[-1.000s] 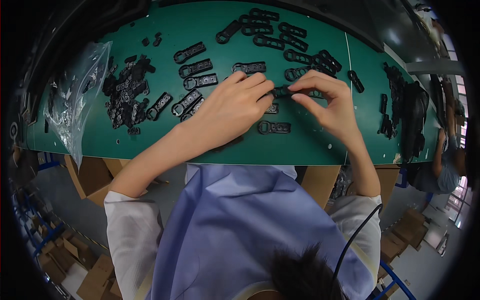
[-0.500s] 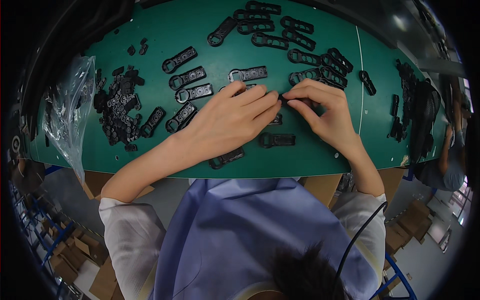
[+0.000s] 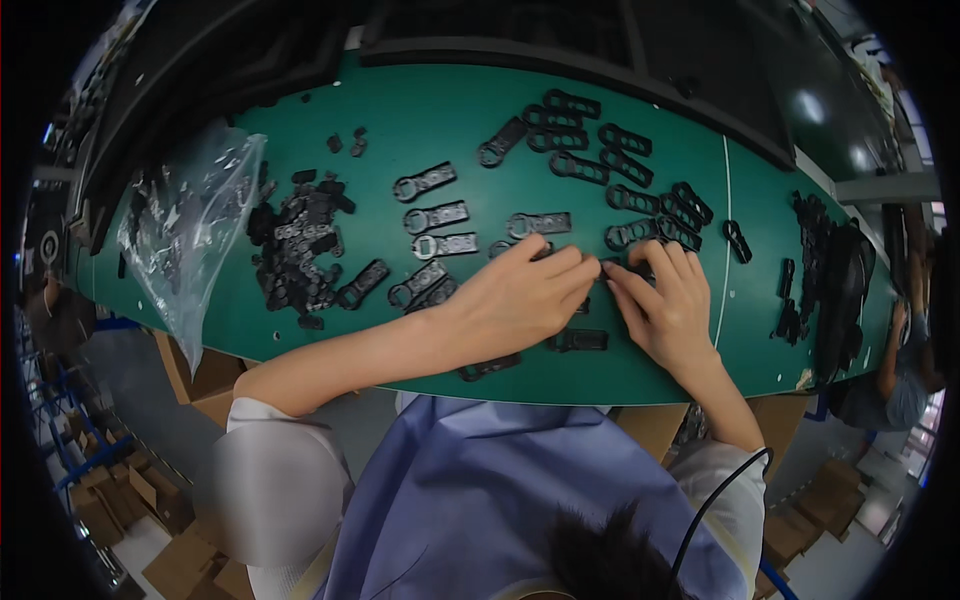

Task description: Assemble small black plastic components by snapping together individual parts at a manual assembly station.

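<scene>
My left hand (image 3: 525, 303) reaches over the middle of the green table with its fingers closed together. Its fingertips meet those of my right hand (image 3: 668, 308), which pinches a small black part (image 3: 607, 267). Most of that part is hidden by the fingers, and what my left fingers grip cannot be made out. Under and beside the left hand lie black plastic housings with a ring at one end, among them one housing (image 3: 540, 224) beyond the fingers and another housing (image 3: 580, 341) nearer the table's front edge.
Left of my hands lies a heap of small black parts (image 3: 300, 245), beside a clear plastic bag (image 3: 190, 235). More ring-ended housings (image 3: 575, 167) are grouped at the far side. Other black pieces (image 3: 812, 245) lie at the right, past a white line on the green table (image 3: 450, 110).
The whole view has shifted, so the table and hands appear lower and farther right. Both hands stay fingertip to fingertip; my right fingers look more curled.
</scene>
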Tool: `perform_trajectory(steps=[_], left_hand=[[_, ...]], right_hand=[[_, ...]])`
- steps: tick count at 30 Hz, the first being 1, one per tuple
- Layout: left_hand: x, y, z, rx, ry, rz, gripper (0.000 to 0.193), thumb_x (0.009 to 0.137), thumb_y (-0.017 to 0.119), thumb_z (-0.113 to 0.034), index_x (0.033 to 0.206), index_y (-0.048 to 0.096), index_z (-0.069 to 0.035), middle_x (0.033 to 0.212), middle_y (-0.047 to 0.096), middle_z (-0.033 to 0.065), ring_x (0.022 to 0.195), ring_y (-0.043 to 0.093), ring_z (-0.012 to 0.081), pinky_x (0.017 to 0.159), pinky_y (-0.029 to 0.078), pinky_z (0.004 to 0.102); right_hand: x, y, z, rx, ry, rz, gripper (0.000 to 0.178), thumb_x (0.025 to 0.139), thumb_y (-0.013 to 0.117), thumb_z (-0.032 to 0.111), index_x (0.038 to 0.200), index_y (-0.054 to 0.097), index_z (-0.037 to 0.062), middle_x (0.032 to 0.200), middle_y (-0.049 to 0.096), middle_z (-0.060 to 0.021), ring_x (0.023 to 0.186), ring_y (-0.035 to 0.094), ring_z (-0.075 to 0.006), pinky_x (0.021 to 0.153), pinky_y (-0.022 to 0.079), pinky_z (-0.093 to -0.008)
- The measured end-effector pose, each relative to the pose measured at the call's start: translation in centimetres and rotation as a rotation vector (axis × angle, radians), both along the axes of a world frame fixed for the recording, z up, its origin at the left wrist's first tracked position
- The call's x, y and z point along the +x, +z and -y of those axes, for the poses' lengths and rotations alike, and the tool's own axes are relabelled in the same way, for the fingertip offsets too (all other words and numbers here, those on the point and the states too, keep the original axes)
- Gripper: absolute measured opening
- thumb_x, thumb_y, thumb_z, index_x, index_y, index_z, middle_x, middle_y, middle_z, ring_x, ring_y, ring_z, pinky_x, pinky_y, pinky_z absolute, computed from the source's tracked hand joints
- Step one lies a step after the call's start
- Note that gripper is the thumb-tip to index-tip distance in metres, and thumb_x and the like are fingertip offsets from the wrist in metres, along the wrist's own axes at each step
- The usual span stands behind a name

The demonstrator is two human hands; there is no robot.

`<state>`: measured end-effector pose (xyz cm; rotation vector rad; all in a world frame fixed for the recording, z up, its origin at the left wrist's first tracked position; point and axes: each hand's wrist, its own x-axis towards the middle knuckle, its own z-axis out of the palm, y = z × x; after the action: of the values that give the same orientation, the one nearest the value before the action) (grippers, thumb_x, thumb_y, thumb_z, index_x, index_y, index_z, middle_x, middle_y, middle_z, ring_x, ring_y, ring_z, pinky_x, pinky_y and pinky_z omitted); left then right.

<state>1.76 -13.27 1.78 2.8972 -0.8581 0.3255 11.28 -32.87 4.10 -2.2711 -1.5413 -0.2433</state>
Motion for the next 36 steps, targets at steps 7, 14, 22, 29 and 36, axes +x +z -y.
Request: perform_trajectory(steps=[7, 14, 22, 29, 36], left_hand=[[-0.2, -1.3, 0.8, -0.133, 0.049, 0.074, 0.027, 0.077, 0.062, -0.018, 0.096, 0.063, 0.0, 0.109, 0.057, 0.0081, 0.099, 0.053, 0.0189, 0.08, 0.042, 0.0323], [0.6, -2.3, 0.9, -0.297, -0.012, 0.186, 0.028, 0.082, 0.062, -0.019, 0.099, 0.063, 0.002, 0.108, 0.059, 0.0129, 0.106, 0.054, 0.0251, 0.09, 0.042, 0.0391], [-0.4, -2.3, 0.8, -0.438, 0.013, 0.145, 0.027, 0.083, 0.061, -0.018, 0.102, 0.063, 0.001, 0.108, 0.058, 0.0154, 0.107, 0.053, 0.029, 0.094, 0.04, 0.0427], [0.8, 2.6, -3.3, -1.309, 0.224, -0.299, 0.019, 0.091, 0.056, -0.016, 0.095, 0.066, 0.0, 0.086, 0.063, 0.0072, 0.079, 0.058, 0.0196, 0.074, 0.045, 0.0335], [3.4, 3.4, -3.9, -1.727, 0.21, -0.832, 0.021, 0.094, 0.059, -0.018, 0.097, 0.067, 0.0, 0.085, 0.066, 0.0035, 0.077, 0.058, 0.0088, 0.074, 0.047, 0.0242]], right_hand=[[3.9, 3.2, -9.0, 0.124, 0.242, -0.472, 0.011, 0.073, 0.069, 0.004, 0.084, 0.068, 0.0013, 0.078, 0.056, -0.0082, 0.069, 0.056, -0.0253, 0.061, 0.045, -0.0335], [0.8, 0.6, -22.5, -0.018, 0.476, -0.33, 0.02, 0.074, 0.073, 0.013, 0.085, 0.065, -0.001, 0.086, 0.064, -0.0118, 0.077, 0.063, -0.03, 0.064, 0.05, -0.0378], [-0.7, -2.6, -24.1, -0.005, 0.479, -0.227, 0.014, 0.074, 0.069, 0.004, 0.086, 0.062, -0.0006, 0.086, 0.06, -0.015, 0.082, 0.061, -0.0343, 0.071, 0.05, -0.04], [4.5, 7.6, -12.2, 0.342, 0.464, -0.503, 0.021, 0.07, 0.07, -0.006, 0.089, 0.064, -0.0003, 0.088, 0.058, -0.009, 0.079, 0.059, -0.0243, 0.064, 0.049, -0.0297], [4.6, 4.5, -6.0, 0.349, 0.415, -0.3, 0.02, 0.071, 0.07, -0.005, 0.09, 0.065, 0.0004, 0.088, 0.061, -0.0086, 0.078, 0.062, -0.0237, 0.065, 0.051, -0.0299]])
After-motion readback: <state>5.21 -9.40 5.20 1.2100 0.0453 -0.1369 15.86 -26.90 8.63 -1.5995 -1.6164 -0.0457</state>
